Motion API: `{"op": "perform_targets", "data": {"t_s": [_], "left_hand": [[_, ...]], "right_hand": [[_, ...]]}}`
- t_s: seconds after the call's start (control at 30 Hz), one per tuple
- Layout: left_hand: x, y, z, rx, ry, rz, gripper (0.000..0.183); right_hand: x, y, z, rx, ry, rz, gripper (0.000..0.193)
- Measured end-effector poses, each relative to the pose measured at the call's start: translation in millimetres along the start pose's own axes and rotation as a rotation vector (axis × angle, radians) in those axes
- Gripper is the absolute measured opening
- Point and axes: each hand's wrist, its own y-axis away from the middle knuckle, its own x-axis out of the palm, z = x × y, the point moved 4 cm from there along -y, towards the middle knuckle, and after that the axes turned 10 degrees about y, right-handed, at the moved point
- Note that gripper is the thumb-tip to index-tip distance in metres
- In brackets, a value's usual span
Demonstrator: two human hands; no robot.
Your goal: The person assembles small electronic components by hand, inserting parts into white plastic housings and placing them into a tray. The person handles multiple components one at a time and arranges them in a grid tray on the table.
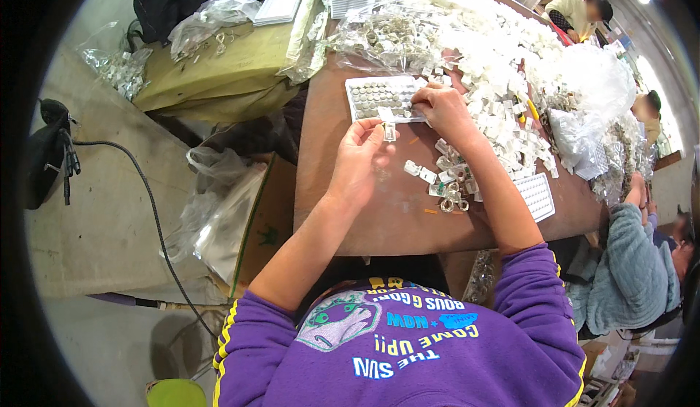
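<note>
My left hand (359,152) pinches a small whitish plastic piece (389,131) between thumb and fingertips, just in front of the tray's near edge. A white tray (351,105) lies flat on the brown table, with several rows of small round silvery-grey pieces (375,95) in it. Over the tray's right part, my right hand (442,108) has its thumb and fingers drawn together. Whatever its fingertips hold, if anything, is hidden. Right of my left hand, small white pieces and several silvery ring-shaped parts (453,203) lie loose on the table (350,217).
A large heap of small white plastic pieces (503,57) spreads over the table's far and right side. Clear bags (386,42) of metal parts stand behind the tray. Another white tray (536,197) lies near the right edge. Co-workers (576,13) sit at the right.
</note>
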Motion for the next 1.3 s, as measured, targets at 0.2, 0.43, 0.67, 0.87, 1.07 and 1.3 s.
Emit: {"op": "perform_targets", "data": {"t_s": [0.2, 0.43, 0.67, 0.87, 1.07, 1.3], "left_hand": [[-2.9, -0.9, 0.6, 0.01, -0.022, -0.026, 0.013], [1.3, 1.6, 2.0, 0.075, -0.072, -0.025, 0.015], [3.8, 2.0, -2.0, 0.075, -0.087, -0.008, 0.015], [0.6, 0.0, 3.5, 0.03, -0.038, -0.002, 0.016], [-1.6, -2.0, 2.2, 0.006, 0.128, 0.001, 0.016], [0.5, 1.2, -0.1, -0.007, 0.084, -0.031, 0.015]], "right_hand": [[-32.4, 13.2, 30.8, 0.177, -0.281, -0.094, 0.01], [-48.3, 32.1, 83.5, -0.03, -0.264, -0.191, 0.008], [-52.5, 32.2, 82.5, -0.018, -0.314, -0.228, 0.017], [-44.1, 32.0, 76.2, 0.054, -0.423, -0.153, 0.019], [-38.0, 30.7, 63.1, -0.005, -0.381, -0.397, 0.022], [-9.1, 25.9, 12.1, 0.215, -0.027, -0.103, 0.014]]}}
